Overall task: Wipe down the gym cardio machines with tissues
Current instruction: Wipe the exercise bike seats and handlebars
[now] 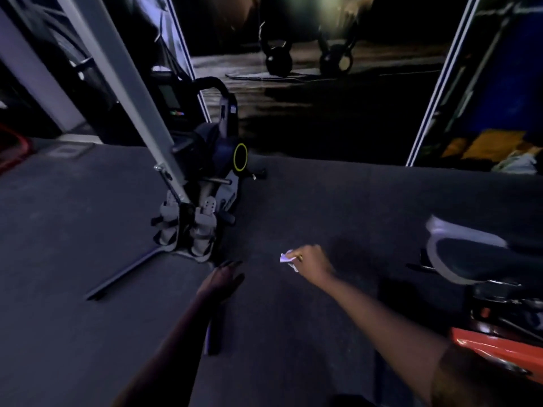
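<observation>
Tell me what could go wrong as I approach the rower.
The tissue in the right hand is a crumpled wad; it may shred or cover little of the rowing machine. The machine's floor leg juts across the dark floor near the left hand, a trip risk. The bike saddle beside the right arm could get bumped.

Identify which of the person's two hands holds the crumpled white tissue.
The right hand: its fingers curl round the crumpled white tissue. The left hand reaches out with straight fingers and holds nothing.
</observation>
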`<state>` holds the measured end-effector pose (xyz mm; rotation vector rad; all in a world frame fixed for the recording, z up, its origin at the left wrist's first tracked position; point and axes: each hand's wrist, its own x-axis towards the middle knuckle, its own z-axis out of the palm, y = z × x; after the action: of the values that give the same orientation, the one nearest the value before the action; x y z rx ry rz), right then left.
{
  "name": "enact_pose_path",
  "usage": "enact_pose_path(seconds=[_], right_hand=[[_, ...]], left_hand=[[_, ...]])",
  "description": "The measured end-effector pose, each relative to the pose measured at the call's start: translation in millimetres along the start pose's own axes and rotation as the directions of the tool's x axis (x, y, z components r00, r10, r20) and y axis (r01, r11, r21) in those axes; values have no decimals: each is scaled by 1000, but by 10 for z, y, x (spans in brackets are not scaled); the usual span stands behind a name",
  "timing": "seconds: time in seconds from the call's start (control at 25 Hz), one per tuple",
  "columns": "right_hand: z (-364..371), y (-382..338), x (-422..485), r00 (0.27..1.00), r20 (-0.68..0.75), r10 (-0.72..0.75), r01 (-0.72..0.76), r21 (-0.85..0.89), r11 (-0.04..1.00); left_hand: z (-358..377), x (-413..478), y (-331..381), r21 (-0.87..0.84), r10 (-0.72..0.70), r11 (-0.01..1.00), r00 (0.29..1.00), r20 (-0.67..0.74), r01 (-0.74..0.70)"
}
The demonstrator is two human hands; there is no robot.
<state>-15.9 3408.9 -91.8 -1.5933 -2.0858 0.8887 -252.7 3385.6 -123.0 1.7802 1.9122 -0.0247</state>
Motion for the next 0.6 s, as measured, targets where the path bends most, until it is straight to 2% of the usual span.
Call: enact_pose_path(seconds=[0.12, 0.32, 0.48, 0.6], right_hand=[[-233, 77, 538, 995, -72, 66, -68, -25, 997], [-877, 481, 1471, 943, -268, 198, -204, 3, 979], [-1571, 1004, 2173, 860, -389, 329, -328, 72, 942], [-2098, 1420, 2544, 787, -465, 405, -441, 35, 897]], left_hand=[[-362, 677, 150, 17, 117, 993, 992, -39, -116], [-896, 2058, 887, 57, 370, 928, 928, -36, -368], [-1225, 3170, 1752, 52, 504, 863, 864, 9, -503], [-1366, 3888, 2503, 58, 593, 799, 800, 86, -598]])
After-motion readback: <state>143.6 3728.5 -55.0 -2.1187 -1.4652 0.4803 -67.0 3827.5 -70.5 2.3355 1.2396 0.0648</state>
